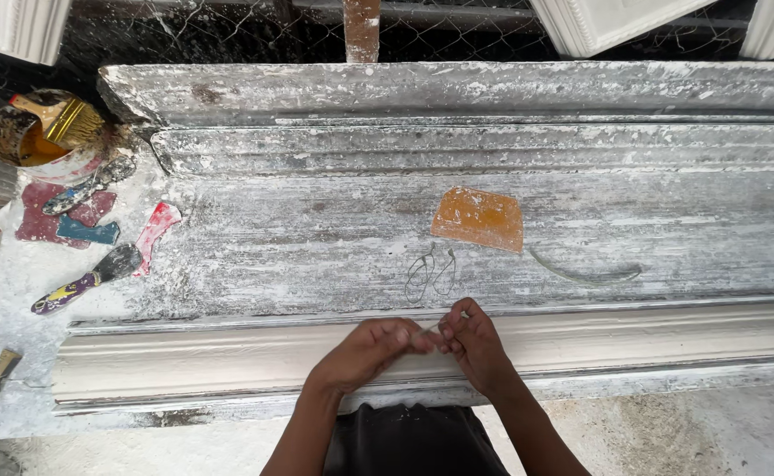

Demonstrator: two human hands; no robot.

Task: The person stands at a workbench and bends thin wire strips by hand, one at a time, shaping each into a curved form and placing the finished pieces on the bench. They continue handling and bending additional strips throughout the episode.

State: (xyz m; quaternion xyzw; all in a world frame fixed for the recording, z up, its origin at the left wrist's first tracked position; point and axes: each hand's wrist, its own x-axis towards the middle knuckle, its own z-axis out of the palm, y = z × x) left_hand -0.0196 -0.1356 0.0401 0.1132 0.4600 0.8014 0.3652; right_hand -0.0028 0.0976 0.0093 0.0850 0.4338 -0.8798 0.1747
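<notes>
A plaster-crusted workbench (334, 229) fills the scene in flat daylight, long grey moulds (457, 92) running across it. Behind it, wire mesh (228, 35) screens a dark gap between white cornice pieces (598, 22). A pale, dusty concrete floor (669, 432) lies below.

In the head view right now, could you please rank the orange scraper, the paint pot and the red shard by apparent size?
1. Paint pot and orange scraper: they look about alike, so I won't rank them.
2. Red shard, clearly smallest.
</notes>
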